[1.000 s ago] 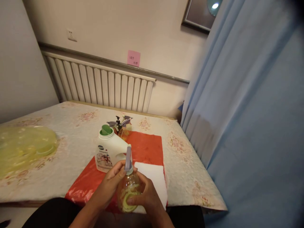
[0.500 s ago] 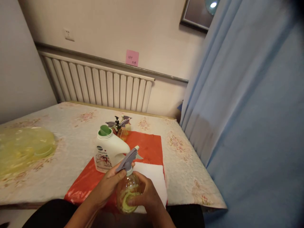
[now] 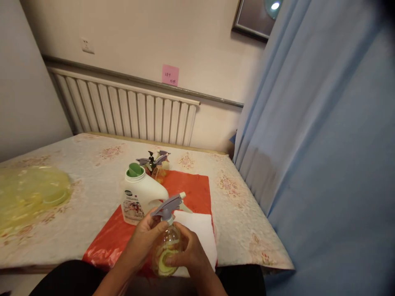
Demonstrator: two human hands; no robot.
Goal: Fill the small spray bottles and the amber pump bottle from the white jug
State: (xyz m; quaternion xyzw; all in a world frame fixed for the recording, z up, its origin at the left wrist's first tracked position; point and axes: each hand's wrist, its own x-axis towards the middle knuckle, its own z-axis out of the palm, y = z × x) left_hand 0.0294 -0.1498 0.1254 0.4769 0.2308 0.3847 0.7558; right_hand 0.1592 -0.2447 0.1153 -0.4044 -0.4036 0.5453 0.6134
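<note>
A clear spray bottle (image 3: 169,250) with a yellow-green ring-shaped print is held near the table's front edge. Its grey trigger head (image 3: 168,207) points up to the right. My left hand (image 3: 147,232) is closed around the neck just below that head. My right hand (image 3: 189,248) grips the body from the right, thumb across the front. Just behind stands a white jug (image 3: 146,187) with a green cup-like piece (image 3: 135,169) in its mouth. Beneath lie a red plastic sheet (image 3: 193,189) and a white cloth or pad (image 3: 203,234), partly covered by my hands.
Several other spray bottles (image 3: 160,172) stand behind the jug. A yellow translucent plastic bag (image 3: 33,193) lies on the left of the floral-covered table (image 3: 243,222). A blue curtain (image 3: 308,135) hangs along the right, and a radiator (image 3: 132,109) runs behind.
The grey trigger head has turned, so its nozzle points further right. Both hands keep hold of the bottle, and the left hand has shifted slightly. The view has moved a little.
</note>
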